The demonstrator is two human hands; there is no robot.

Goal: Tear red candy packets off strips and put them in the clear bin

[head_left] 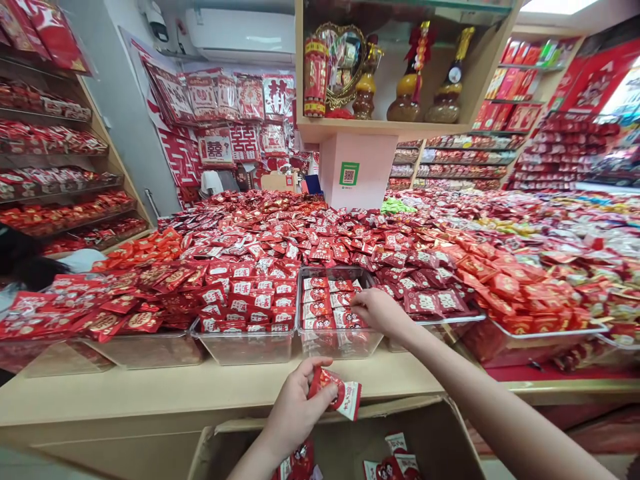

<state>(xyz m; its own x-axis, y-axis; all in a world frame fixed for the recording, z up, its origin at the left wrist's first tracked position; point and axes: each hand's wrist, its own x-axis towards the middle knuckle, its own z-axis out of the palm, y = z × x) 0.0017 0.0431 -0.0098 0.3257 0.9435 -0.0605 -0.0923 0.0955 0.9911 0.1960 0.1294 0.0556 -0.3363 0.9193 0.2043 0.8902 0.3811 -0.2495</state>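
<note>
My left hand [303, 400] is closed around a few red-and-white snack packets [347, 398], thumb on top, just above an open cardboard box [420, 412]. Up on the counter, my right hand [380, 311] reaches over a clear plastic bin [340, 343]. Its fingers are pressed together, pointing down at the right side of the bin; whether a packet is between them is hidden. Inside that bin, similar packets [316, 309] lie in two neat columns. More red-and-white packets [393, 469] lie loose in the box below.
Left of the bin stands another clear bin [245, 347] full of red packets. Dark red packets [433, 302] and orange-red packets [505, 287] fill bins to the right. A white pillar [357, 170] carries a display shelf [385, 127]. At far left a person's dark head [37, 270] shows.
</note>
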